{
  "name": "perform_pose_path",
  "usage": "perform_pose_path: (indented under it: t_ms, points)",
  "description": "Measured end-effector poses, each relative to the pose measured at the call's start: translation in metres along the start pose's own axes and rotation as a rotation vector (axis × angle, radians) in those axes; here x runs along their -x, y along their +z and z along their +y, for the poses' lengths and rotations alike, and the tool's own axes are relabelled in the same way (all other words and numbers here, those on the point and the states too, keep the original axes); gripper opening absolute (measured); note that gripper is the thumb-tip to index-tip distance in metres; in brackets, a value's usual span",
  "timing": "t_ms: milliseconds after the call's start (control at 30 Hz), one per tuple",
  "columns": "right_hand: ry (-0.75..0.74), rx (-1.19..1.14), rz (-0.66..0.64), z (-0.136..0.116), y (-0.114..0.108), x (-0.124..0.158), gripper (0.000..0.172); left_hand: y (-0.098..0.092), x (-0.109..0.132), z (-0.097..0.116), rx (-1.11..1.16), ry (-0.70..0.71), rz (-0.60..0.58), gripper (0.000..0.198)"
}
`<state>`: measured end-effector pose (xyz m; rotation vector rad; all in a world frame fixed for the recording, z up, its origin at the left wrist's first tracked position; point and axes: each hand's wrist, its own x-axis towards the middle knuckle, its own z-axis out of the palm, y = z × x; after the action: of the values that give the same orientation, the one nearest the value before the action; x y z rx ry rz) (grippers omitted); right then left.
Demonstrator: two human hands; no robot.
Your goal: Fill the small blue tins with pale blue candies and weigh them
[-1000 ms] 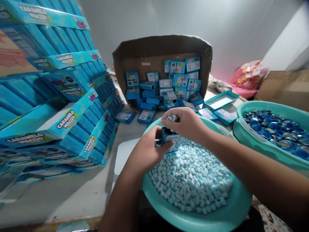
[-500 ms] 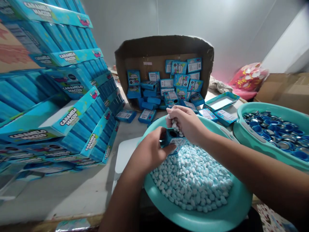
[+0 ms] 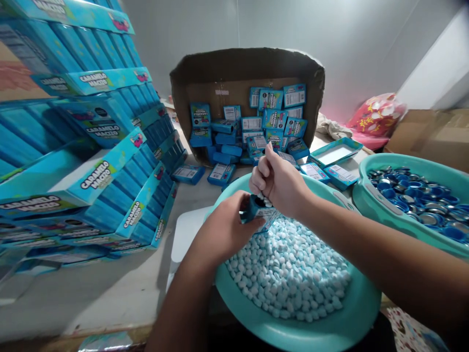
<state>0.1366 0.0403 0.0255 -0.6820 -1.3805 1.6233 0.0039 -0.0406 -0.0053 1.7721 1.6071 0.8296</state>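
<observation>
My left hand grips a small blue candy box over the near basin, its round dark opening facing up. Just above that opening, my right hand is closed around a handful of candies, some of which show below the fingers at the hole. Under both hands stands a turquoise basin holding a heap of small white and pale blue candies.
Stacked display trays of blue boxes rise on the left. Behind the basin, a cardboard carton lies on its side with many boxes inside. A second basin of metal lids stands right, near an open tray.
My right hand has turned more upright, its fingers curling tighter over the opening. Fewer candies show beneath it. The left hand keeps holding the box, and the view has shifted slightly.
</observation>
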Motion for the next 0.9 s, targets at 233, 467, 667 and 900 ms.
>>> perform_pose_path:
  t_ms: [233, 467, 667, 900]
  points:
    - [-0.008, 0.288, -0.007, -0.006, -0.002, 0.007, 0.065, 0.001, -0.002, 0.002, 0.020, 0.045, 0.008, 0.035]
    - [-0.020, 0.289, -0.046, -0.004, 0.007, 0.006, 0.061, 0.003, 0.004, 0.001, -0.066, 0.097, 0.023, 0.032]
    - [-0.044, 0.228, -0.060, -0.003, 0.009, 0.005, 0.061, 0.004, 0.007, 0.003, -0.069, 0.061, 0.009, 0.037]
    - [-0.021, 0.277, -0.116, -0.025, 0.004, 0.010, 0.061, 0.004, 0.004, -0.001, -0.007, 0.061, 0.107, 0.031]
